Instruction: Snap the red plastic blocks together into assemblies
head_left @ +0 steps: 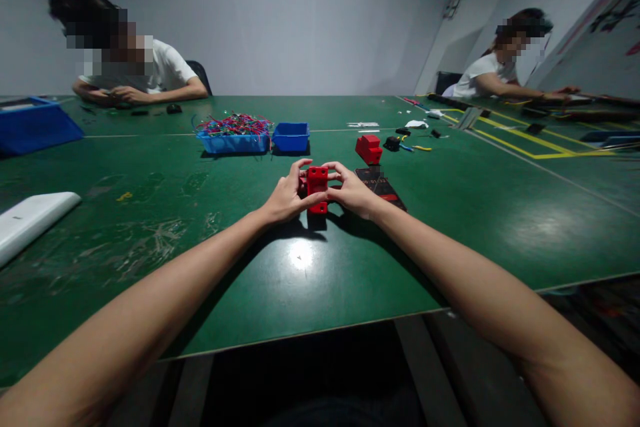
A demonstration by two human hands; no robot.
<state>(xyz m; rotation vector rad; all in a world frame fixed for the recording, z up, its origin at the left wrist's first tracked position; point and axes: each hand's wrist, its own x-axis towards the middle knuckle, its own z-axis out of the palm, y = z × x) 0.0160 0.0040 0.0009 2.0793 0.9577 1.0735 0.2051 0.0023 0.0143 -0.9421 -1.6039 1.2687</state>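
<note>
Between my two hands is a red block-shaped part (317, 180) with round holes at its corners, held a little above the green table (280, 293). My left hand (293, 193) is closed on its left side, thumb across the front. On the right side, my right hand (347, 190) grips the same part with thumb and fingers. A bit of red also shows behind my left fingers, partly hidden. Just beyond my right hand lies a dark phone (383, 187) with a timer on its screen. Another red block (369, 149) stands behind the phone.
Across the table are a blue tray full of coloured wires (235, 140) and a smaller blue bin (291, 137). A black part (393, 143) and yellow-handled tool lie to the right. At left are a white box (35, 220) and large blue bin (35, 127). Two people sit opposite.
</note>
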